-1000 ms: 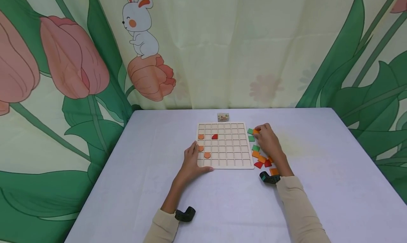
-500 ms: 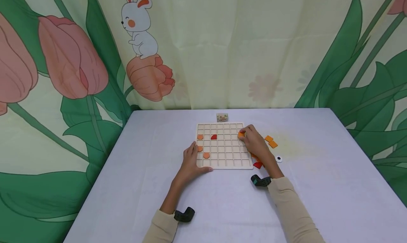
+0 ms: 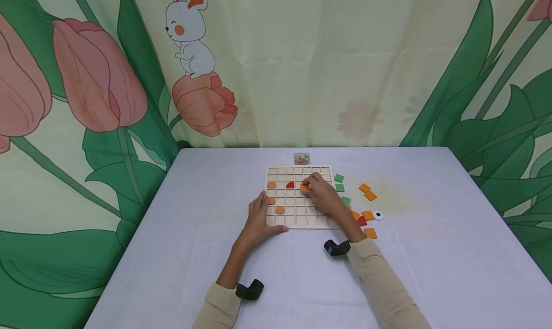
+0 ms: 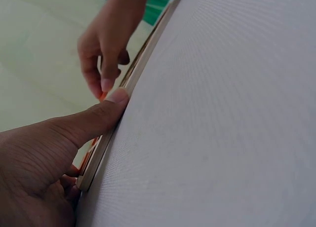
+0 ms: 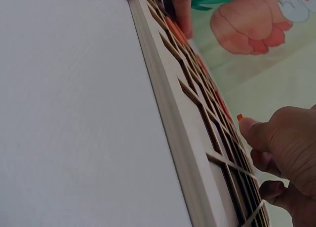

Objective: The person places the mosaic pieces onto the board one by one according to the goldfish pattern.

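A pale gridded board lies on the table. The left hand grips its near left corner, thumb along the near edge and fingers at the left side; in the left wrist view the thumb of the left hand presses on the board's edge. Over the middle of the board, the right hand pinches an orange square piece, just right of a red piece. The right wrist view shows the orange piece at the fingertips of the right hand. Orange discs sit in cells on the left.
Right of the board lie green pieces, several orange squares, a red piece and a white disc with a dark centre. A small patterned block stands behind the board. A printed curtain hangs beyond the table.
The right hand has moved left from the loose pieces to over the board, carrying the orange square. Two orange squares and the white disc, farther right, have come into view. The left hand has stayed put.
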Motion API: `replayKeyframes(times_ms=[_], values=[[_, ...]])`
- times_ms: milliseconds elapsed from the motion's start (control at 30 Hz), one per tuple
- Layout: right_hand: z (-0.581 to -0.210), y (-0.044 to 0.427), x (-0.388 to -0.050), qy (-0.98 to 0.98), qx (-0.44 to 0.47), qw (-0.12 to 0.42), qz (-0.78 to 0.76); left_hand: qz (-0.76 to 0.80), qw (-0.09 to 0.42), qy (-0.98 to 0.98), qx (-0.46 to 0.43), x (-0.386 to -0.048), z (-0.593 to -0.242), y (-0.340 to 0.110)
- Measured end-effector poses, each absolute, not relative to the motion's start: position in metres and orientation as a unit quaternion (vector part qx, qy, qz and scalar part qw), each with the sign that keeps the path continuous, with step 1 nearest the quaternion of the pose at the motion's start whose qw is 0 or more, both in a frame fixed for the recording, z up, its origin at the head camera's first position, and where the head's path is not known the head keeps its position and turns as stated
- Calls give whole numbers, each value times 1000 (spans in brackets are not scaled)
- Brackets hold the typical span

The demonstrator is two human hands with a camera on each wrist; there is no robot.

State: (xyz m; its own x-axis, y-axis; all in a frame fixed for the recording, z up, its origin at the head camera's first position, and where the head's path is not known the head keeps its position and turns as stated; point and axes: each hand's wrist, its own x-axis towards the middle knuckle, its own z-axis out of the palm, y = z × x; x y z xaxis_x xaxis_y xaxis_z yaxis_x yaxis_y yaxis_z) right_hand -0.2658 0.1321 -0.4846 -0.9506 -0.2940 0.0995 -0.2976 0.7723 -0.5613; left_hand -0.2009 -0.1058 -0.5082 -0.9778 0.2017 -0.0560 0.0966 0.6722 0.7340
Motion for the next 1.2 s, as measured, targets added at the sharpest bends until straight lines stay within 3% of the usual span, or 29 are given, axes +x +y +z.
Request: replayKeyframes(times_ms=[467, 1200], values=[[-487, 103, -266, -938, 202, 0, 282, 394, 67, 913, 84, -201, -507, -107], [-491, 95, -265, -946, 197, 13, 258, 392, 65, 914, 85, -200, -508, -106]])
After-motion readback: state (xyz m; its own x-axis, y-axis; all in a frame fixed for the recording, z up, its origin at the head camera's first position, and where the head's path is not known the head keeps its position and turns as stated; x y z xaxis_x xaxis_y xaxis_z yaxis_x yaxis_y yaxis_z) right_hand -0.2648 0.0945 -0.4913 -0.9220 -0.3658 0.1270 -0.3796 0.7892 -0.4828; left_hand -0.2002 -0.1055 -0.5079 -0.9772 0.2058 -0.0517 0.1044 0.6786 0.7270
